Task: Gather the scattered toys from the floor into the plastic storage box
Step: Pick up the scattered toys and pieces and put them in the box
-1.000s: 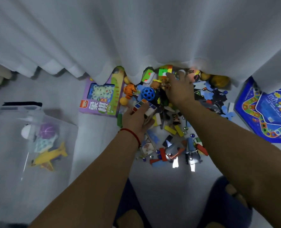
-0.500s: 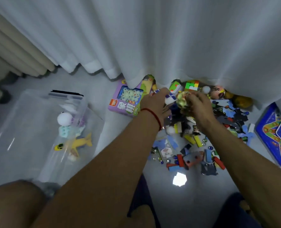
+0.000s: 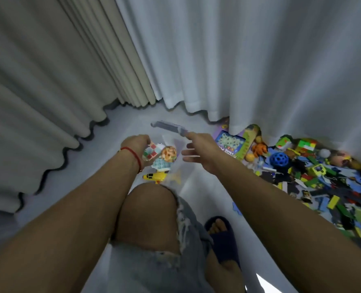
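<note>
The clear plastic storage box (image 3: 168,126) stands on the floor under both hands. My left hand (image 3: 135,144) is shut on a red, white and green cube puzzle (image 3: 149,152) over the box. My right hand (image 3: 198,153) hovers beside it, fingers spread and holding nothing. Between the hands is a round orange toy (image 3: 169,154), blurred, above a pale blue toy (image 3: 161,164) and a yellow plane (image 3: 156,177) inside the box. The scattered toys (image 3: 315,176) lie in a heap on the floor to the right.
A purple game box (image 3: 228,144), an orange figure (image 3: 259,149) and a blue holed ball (image 3: 279,160) lie by the white curtain (image 3: 238,60). A beige curtain (image 3: 48,81) hangs left. My knee (image 3: 150,206) and slippered foot (image 3: 219,231) are below the box.
Both hands swung left from the toy heap to above the storage box. My right hand opened and the round orange toy left it. My left hand still grips the cube puzzle.
</note>
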